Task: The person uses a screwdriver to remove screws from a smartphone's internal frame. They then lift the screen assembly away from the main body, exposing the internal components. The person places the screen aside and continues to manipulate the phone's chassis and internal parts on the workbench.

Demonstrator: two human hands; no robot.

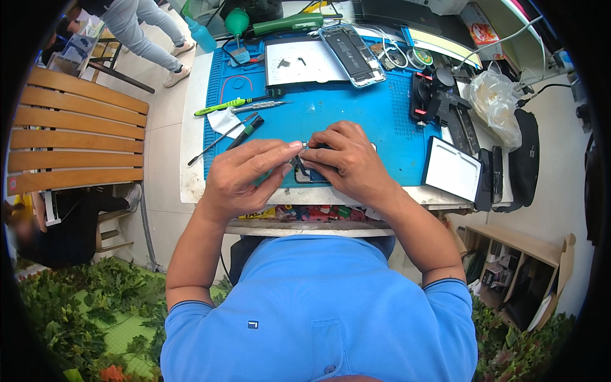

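My left hand (251, 172) and my right hand (350, 162) meet at the near edge of a blue work mat (363, 111). Their fingertips pinch at one spot, on a small part too tiny to name. Just below the fingertips hangs a dark thin strip, over a dark flat phone panel (309, 177) with a pale edge, mostly covered by my right hand. Left of my hands lie a black-and-green screwdriver (245, 132), a thin dark tool (219, 143), a white cloth (223, 122), a lime-green pen-shaped tool (223, 106) and a silver screwdriver (262, 107).
An opened phone (353, 57) leans over a white tray (302, 63) with small parts. On the right stand a black-and-red clamp-like device (433, 95), a plastic bag (493, 99) and a white-lined box (452, 169). A wooden bench (79, 130) is at left; people are beyond.
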